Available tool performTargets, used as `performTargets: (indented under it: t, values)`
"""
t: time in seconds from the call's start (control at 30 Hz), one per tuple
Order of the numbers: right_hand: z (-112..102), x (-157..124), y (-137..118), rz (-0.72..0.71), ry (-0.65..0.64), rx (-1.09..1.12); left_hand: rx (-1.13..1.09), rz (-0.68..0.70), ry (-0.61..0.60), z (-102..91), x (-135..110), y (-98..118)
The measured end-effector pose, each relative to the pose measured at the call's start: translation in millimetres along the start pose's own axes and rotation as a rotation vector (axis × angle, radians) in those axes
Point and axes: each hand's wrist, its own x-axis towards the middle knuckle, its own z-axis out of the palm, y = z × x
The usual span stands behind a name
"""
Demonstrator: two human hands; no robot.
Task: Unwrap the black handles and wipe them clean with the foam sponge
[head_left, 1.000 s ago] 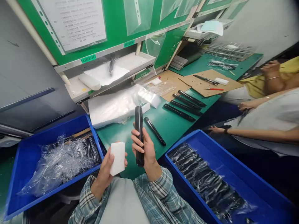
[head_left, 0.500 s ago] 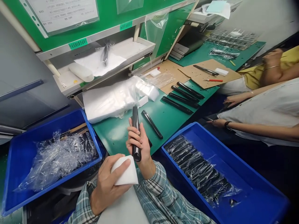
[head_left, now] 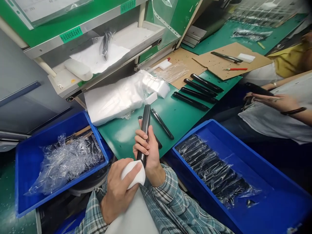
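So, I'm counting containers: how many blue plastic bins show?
2: left bin, right bin, flanking the green tabletop; blue patch beneath the left may be another, partly hidden.

The black bar (head_left: pixel 146 119) looks glossy and smooth, the white block (head_left: pixel 140 177) matt (foam-like).

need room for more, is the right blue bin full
Not full: the right blue bin shows bare floor beside its row of bagged black pieces.

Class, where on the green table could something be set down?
The green table is bare between the white bundle and the left hand, and between the lone black piece and four grouped pieces. Crowded: among those four.
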Motion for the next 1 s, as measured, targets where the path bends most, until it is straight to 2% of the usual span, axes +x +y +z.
performTargets:
  t: [0.1,0.27,0.83,1.0]
  values:
    - [1.0,0.3,0.3,0.024,0.008,0.016,-0.004,0.009,0.014,-0.7,1.6,1.6]
    - [4.8,-0.4,-0.8,0.029,-0.077,0.023,0.028,0.024,0.028,-2.4,2.8,4.1]
    - [32.9,-9.3,-6.1,-0.055,-0.041,-0.035,-0.008,0.023,0.044,-3.2,6.5,10.1]
    - [38.8,-11.8,-2.1,-0.053,-0.069,-0.058,-0.004,0.020,0.057,-6.3,4.2,10.3]
